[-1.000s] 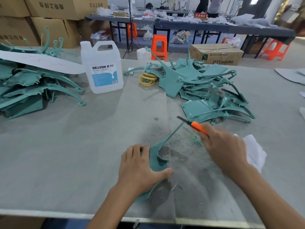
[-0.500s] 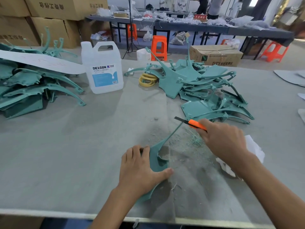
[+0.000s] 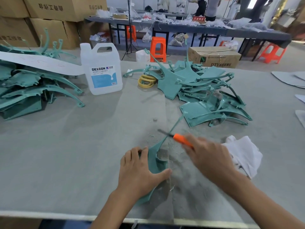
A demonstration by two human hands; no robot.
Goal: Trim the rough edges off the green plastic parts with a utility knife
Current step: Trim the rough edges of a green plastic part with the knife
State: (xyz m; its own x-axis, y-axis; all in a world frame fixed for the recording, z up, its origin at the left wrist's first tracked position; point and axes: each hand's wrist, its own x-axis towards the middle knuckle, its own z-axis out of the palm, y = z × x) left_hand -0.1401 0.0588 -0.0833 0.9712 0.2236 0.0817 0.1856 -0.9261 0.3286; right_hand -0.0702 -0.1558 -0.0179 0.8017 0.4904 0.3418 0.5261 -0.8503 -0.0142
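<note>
1. The white plastic jug (image 3: 101,68) carries a blue label reading "DEXCON". The brown cardboard box (image 3: 214,57) beyond the surface is printed "DTY".
2. The left hand (image 3: 140,172) lies flat with its fingers (image 3: 132,156) straight and thumb spread. It presses the curved green plastic part (image 3: 156,161) onto the grey felt surface (image 3: 66,154), near the front edge.
3. The right hand (image 3: 209,156), blurred, has its fingers curled round the orange-handled utility knife (image 3: 179,139). The blade meets the part's thin arm.
4. A crumpled white cloth (image 3: 244,152) lies just beside that hand.
</note>
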